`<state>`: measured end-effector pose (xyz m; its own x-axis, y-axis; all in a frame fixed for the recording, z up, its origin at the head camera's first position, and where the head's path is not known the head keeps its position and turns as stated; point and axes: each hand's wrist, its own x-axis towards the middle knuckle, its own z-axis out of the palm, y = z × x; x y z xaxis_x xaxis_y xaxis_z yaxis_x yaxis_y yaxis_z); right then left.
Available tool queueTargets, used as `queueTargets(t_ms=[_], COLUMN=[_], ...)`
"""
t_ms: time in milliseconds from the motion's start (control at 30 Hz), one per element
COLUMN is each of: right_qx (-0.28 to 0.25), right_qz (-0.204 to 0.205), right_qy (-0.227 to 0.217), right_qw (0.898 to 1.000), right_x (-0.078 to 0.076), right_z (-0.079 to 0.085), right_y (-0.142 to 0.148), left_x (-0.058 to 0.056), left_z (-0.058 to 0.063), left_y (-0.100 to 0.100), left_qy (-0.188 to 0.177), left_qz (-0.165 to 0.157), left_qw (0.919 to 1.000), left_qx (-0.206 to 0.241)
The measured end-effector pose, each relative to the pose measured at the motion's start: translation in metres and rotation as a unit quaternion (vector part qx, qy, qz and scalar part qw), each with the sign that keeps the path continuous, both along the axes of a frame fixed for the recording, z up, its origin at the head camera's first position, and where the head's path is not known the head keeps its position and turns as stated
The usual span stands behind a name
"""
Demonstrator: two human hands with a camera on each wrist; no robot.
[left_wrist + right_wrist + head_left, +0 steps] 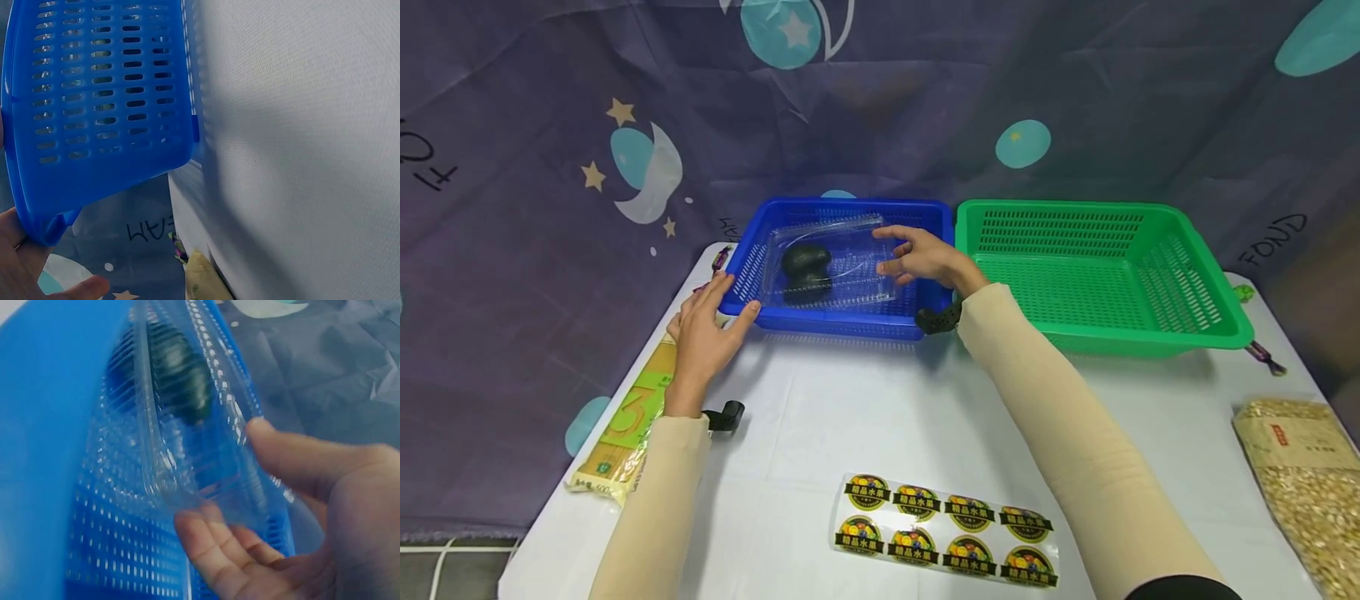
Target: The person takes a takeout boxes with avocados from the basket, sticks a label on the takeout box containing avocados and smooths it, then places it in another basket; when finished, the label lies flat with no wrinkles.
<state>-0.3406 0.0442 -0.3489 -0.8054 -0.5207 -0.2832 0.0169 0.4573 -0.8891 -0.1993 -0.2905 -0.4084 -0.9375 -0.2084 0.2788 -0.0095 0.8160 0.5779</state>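
Observation:
In the head view, a clear plastic box sits tilted inside the blue basket. Two dark green oval fruits, like avocados, show through its left half. My right hand is at the box's right end. In the right wrist view, the thumb touches one edge of the box and the fingers curl against its end, pinching it. My left hand rests at the basket's front left corner with fingers and thumb spread; in the left wrist view, fingers touch the blue rim.
A green basket stands right beside the blue one. A sheet of round fruit stickers lies at the front. A yellow-green packet is at the left edge, a bag of grain at the right. A patterned curtain hangs behind.

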Motion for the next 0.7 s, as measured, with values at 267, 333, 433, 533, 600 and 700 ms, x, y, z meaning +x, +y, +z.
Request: queueTargets(t_ms=[267,333,433,533,600,700], right_qx=[-0.04,-0.041,-0.04,-0.036,-0.039,-0.049], right_qz=[0.009,0.004,-0.007,-0.014,-0.017,-0.018], right_qy=[0.003,0.008,0.019,0.037,0.048,0.056], right_qw=[0.999,0.999,0.999,0.999,0.998,0.997], right_x=[0.0024,0.0035,0.0051,0.0055,0.0055,0.0052], right_z=[0.0006,0.0005,-0.0001,-0.0015,-0.002,-0.0024], right_y=[0.0043,0.0039,0.0022,0.0006,0.0001,0.0003], left_x=[-0.0001,0.0001,0.0005,0.0007,0.0003,-0.0002], left_z=[0.0004,0.0004,0.0005,0.0004,0.0,-0.0001], left_y=[-0.0003,-0.0006,-0.0006,-0.0007,-0.0006,-0.0003], left_qy=[-0.003,-0.005,-0.007,-0.007,-0.006,-0.003], left_qz=[0.001,0.001,0.001,0.001,0.0,0.0], left_qw=[1.0,1.0,1.0,1.0,1.0,1.0], left_qx=[-0.001,0.0,0.002,0.002,0.002,0.002])
